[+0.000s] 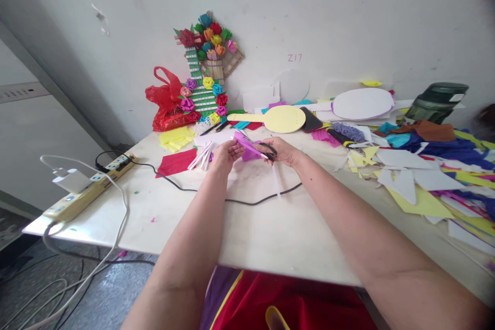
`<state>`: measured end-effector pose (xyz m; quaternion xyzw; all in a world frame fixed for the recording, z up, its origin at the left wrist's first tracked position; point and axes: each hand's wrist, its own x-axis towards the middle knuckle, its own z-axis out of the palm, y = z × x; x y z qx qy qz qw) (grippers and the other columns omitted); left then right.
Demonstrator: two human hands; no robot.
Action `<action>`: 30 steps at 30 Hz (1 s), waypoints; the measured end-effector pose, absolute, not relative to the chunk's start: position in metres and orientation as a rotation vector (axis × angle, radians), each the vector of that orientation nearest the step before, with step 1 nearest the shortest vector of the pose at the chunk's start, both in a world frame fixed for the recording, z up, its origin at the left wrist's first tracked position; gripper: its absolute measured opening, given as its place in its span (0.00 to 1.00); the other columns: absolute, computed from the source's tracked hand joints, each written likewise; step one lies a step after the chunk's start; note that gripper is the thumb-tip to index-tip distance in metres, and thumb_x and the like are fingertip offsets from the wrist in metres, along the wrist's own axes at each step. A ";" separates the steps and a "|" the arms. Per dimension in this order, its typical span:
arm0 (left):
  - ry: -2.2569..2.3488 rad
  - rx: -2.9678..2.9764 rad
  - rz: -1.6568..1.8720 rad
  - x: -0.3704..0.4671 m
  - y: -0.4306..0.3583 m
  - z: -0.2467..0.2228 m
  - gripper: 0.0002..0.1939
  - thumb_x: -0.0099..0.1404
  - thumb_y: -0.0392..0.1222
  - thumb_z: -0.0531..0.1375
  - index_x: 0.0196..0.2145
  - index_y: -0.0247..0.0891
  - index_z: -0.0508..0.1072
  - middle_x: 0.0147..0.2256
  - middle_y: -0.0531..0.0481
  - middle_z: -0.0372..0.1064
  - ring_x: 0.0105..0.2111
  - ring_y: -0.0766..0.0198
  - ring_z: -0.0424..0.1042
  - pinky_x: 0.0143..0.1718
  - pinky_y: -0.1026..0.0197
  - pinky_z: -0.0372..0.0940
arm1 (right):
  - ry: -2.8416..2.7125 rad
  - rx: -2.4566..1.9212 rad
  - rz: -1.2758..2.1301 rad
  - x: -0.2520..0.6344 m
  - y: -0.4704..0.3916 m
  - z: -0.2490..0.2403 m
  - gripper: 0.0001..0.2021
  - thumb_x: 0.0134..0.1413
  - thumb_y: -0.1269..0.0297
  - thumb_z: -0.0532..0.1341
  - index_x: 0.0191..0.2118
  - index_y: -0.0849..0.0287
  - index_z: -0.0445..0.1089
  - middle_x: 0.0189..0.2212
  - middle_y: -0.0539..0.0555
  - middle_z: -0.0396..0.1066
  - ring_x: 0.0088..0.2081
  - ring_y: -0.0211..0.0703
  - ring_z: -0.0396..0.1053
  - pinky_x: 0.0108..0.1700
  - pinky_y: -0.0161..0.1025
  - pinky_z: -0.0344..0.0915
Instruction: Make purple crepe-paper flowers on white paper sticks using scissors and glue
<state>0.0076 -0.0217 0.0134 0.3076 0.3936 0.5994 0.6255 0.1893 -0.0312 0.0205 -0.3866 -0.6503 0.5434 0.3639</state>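
Observation:
My left hand [229,154] pinches the left end of a piece of purple paper [249,148] above the table. In my right hand [281,151] are black-handled scissors [268,150], their blades pointing left along the purple paper. Just left of my left hand, several white rolled sticks [201,155] lie by a red paper sheet [176,163]. A pale translucent strip [277,180] lies below my right hand, across a black cable [247,202].
Behind the hands lie a yellow paddle-shaped cutout [284,118] and a dark phone [310,119]. Paper scraps [421,165] cover the right side, near a green bottle [436,103]. A power strip [91,185] runs along the left edge. Paper flowers [214,41] lean on the wall.

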 end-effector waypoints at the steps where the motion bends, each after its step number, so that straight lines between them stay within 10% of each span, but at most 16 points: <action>1: 0.892 0.700 1.386 0.007 -0.022 0.013 0.02 0.51 0.33 0.57 0.25 0.31 0.69 0.19 0.48 0.69 0.20 0.66 0.70 0.26 0.64 0.67 | -1.687 -1.013 1.408 0.189 -0.032 0.022 0.14 0.41 0.56 0.65 0.23 0.63 0.64 0.13 0.48 0.65 0.11 0.30 0.59 0.12 0.28 0.53; 14: 0.894 0.708 1.381 0.006 -0.023 0.015 0.03 0.51 0.33 0.57 0.24 0.31 0.69 0.17 0.50 0.66 0.17 0.70 0.66 0.20 0.68 0.62 | -1.838 -0.991 1.443 0.195 -0.035 0.028 0.18 0.42 0.52 0.63 0.22 0.64 0.64 0.15 0.50 0.66 0.13 0.30 0.61 0.10 0.27 0.43; 30: 0.899 0.853 1.320 0.008 -0.025 0.012 0.06 0.48 0.34 0.62 0.26 0.29 0.71 0.19 0.49 0.67 0.18 0.69 0.67 0.22 0.67 0.63 | -1.834 -1.036 1.207 0.186 -0.037 0.026 0.17 0.37 0.52 0.66 0.21 0.62 0.64 0.11 0.45 0.61 0.12 0.31 0.57 0.16 0.30 0.54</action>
